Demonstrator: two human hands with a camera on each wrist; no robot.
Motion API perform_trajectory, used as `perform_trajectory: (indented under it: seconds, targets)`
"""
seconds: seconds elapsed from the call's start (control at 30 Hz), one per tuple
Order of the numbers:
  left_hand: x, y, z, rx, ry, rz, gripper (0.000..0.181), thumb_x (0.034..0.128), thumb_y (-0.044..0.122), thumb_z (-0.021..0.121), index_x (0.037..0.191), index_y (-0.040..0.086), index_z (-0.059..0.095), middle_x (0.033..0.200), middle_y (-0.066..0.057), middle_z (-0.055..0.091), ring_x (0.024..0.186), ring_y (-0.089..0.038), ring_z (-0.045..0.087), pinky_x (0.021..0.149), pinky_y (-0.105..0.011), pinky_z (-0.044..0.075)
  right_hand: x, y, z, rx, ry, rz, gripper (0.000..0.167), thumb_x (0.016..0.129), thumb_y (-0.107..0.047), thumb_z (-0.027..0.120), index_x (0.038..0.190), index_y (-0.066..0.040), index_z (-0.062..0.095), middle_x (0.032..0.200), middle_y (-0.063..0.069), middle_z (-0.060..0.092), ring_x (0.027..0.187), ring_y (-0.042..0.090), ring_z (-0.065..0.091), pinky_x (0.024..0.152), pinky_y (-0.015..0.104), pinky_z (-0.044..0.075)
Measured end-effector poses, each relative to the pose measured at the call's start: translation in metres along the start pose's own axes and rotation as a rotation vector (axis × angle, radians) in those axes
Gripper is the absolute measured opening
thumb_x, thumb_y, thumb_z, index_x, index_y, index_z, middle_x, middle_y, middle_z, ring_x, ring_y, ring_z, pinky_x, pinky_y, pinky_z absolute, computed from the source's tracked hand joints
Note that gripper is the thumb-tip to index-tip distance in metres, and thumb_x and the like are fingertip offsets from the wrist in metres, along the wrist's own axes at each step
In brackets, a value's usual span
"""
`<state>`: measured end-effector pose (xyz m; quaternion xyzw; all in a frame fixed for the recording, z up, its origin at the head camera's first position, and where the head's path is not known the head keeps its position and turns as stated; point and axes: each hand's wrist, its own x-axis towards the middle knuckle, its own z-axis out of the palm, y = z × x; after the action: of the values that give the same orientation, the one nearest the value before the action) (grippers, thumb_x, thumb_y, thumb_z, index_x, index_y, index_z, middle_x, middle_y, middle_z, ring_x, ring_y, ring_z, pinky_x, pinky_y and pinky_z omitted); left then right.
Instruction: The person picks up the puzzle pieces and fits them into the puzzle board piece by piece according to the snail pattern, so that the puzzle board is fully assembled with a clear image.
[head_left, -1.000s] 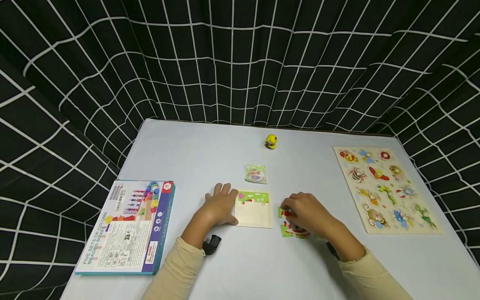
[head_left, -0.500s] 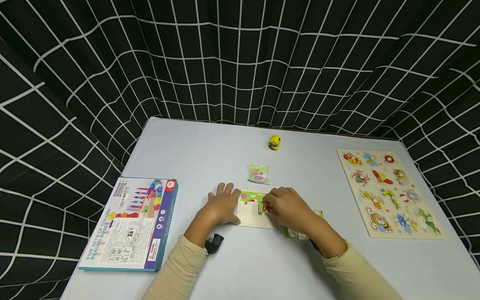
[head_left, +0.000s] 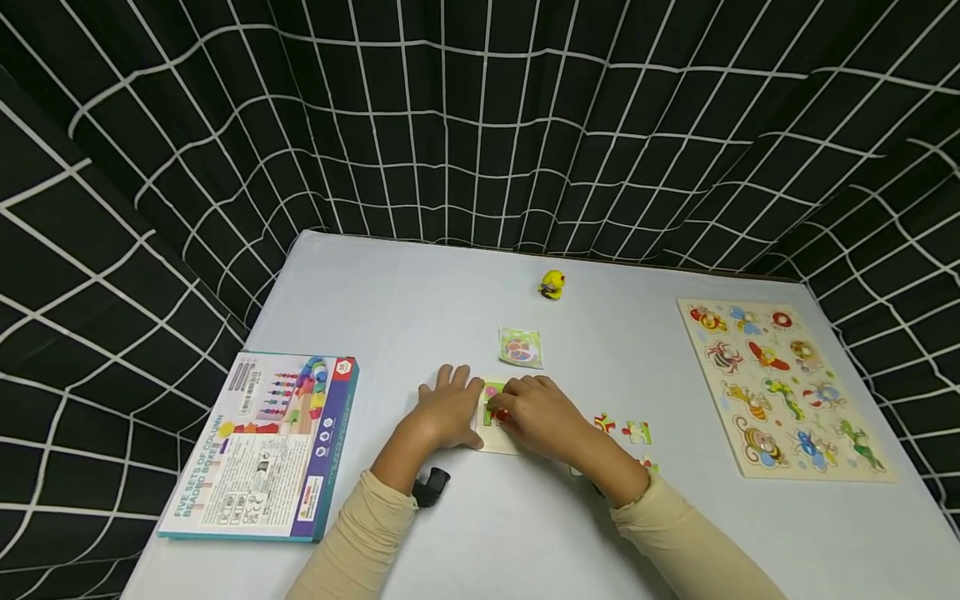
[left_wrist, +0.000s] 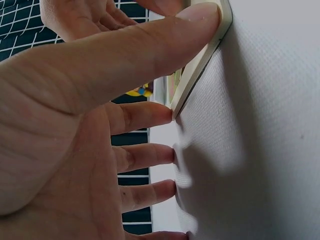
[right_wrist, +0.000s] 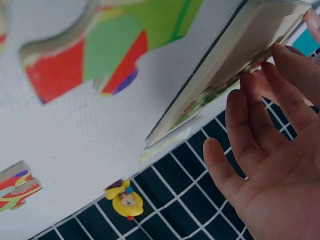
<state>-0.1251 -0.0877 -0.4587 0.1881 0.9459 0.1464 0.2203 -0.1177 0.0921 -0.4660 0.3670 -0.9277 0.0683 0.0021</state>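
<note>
A white tablecloth (head_left: 510, 533) covers the work surface, its fine woven texture clear in the left wrist view, and a black curtain with a white grid (head_left: 487, 125) hangs in folds behind and at both sides. At the left lies a flat, teal-edged cardboard box (head_left: 258, 446) printed "FIVE SETS OF COLUMN"; at the right, a pale wooden board with painted insects (head_left: 832, 472). Toward the far edge is a small glossy yellow duck figure (head_left: 552, 284), and nearer the person a small green-and-pink picture card (head_left: 521, 347).

Just in front of the card lies a square, pale wooden puzzle tray (head_left: 495, 440) with a thin raised rim and rounded corners. The left hand (head_left: 447, 417) has its fingers extended and spread, the thumb and index fingertips touching the tray's left edge. The right hand (head_left: 543, 417) reaches over the tray, its fingers bent and pinching a green-and-red puzzle piece (head_left: 487, 417) low in the upper left part; whether it is fully seated I cannot tell. Loose interlocking puzzle pieces (head_left: 637, 432), green, red and yellow with knobbed edges, lie on the cloth right of the tray, some partly hidden by the right forearm.
</note>
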Motion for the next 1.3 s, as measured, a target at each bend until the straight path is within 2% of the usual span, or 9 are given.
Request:
perform_trajectory:
  seconds: [0.23,0.47,0.8,1.0,1.13,1.3]
  targets:
    - [0.001,0.000,0.000,0.011,0.003,0.002,0.084,0.0705,0.036,0.087,0.139,0.009,0.046,0.142,-0.014,0.038,0.135,-0.037,0.027,0.091,-0.059,0.039,0.000,-0.002,0.000,0.003,0.003,0.041,0.020,0.083,-0.021,0.076,0.103,-0.019,0.075,0.095,-0.001,0.068,0.092,0.019,0.061,0.091,0.042,0.046]
    - [0.001,0.001,0.000,0.017,-0.002,-0.005,0.084,0.0708,0.036,0.087,0.139,0.009,0.046,0.144,-0.014,0.037,0.136,-0.037,0.027,0.092,-0.059,0.039,0.000,-0.004,0.001,-0.052,0.037,0.041,0.015,0.085,-0.019,0.074,0.101,-0.020,0.076,0.094,-0.001,0.068,0.090,0.019,0.061,0.088,0.041,0.047]
    - [0.000,0.001,0.000,0.012,-0.010,-0.011,0.087,0.0711,0.036,0.086,0.142,0.009,0.044,0.151,-0.015,0.033,0.138,-0.036,0.024,0.094,-0.059,0.037,-0.001,-0.005,0.005,-0.074,0.053,0.044,0.013,0.086,-0.019,0.072,0.099,-0.020,0.075,0.090,-0.002,0.067,0.088,0.018,0.061,0.089,0.041,0.046]
    - [0.003,0.005,0.000,0.009,-0.013,0.015,0.087,0.0714,0.036,0.086,0.142,0.008,0.044,0.149,-0.015,0.034,0.138,-0.037,0.024,0.094,-0.059,0.037,-0.005,-0.003,0.007,-0.091,0.060,0.069,0.009,0.086,-0.020,0.073,0.096,-0.020,0.075,0.089,-0.002,0.066,0.089,0.020,0.061,0.089,0.043,0.046]
    - [0.004,0.004,0.002,-0.001,-0.011,0.015,0.087,0.0713,0.035,0.086,0.142,0.008,0.044,0.150,-0.016,0.033,0.138,-0.037,0.024,0.094,-0.061,0.036,-0.007,-0.001,0.004,-0.066,0.051,0.064,0.012,0.085,-0.021,0.074,0.098,-0.020,0.075,0.091,-0.003,0.067,0.090,0.019,0.061,0.089,0.042,0.046]
    - [0.002,0.000,0.004,-0.026,0.009,-0.001,0.087,0.0695,0.032,0.088,0.141,0.006,0.045,0.150,-0.018,0.033,0.139,-0.039,0.023,0.096,-0.064,0.034,-0.014,0.006,-0.007,0.030,0.027,0.087,0.024,0.083,-0.022,0.076,0.106,-0.018,0.073,0.100,-0.002,0.069,0.099,0.021,0.062,0.094,0.043,0.045]
